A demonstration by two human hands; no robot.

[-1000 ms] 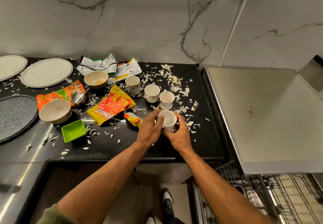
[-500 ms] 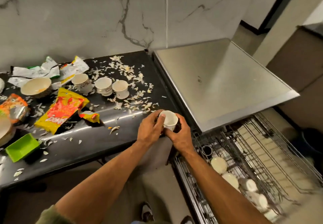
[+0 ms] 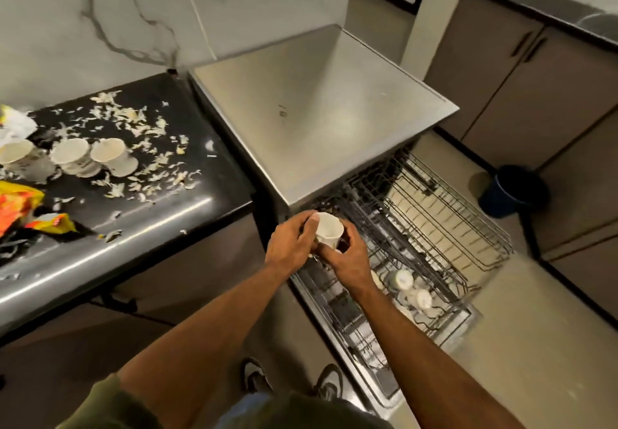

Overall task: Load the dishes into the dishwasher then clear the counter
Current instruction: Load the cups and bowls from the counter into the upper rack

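Held cup: a white cup (image 3: 329,234) is in the air between both hands, slightly tilted, just above the front of the open dishwasher (image 3: 317,111).
Left hand: the left hand (image 3: 290,242) curls round the cup's near side, thumb up by the rim.
Right hand: the right hand (image 3: 347,258) wraps round the cup from below and to the right.
Racks: both wire racks are pulled out. The upper rack (image 3: 451,221) looks nearly bare, and the lower rack (image 3: 337,308) sits under the hands.
Already loaded: a few pale dishes (image 3: 403,278) stand in the lower rack, so loading has begun.
Left to load: three cups (image 3: 72,156) stand close together on the black counter (image 3: 187,208). The view cuts the counter off at the left, so there may be more.
Left to clear: bright wrappers (image 3: 16,208) and scattered pale scraps (image 3: 150,161) lie on the counter, untouched.
Progress: probably partway through loading, with the counter cleanup not yet started.
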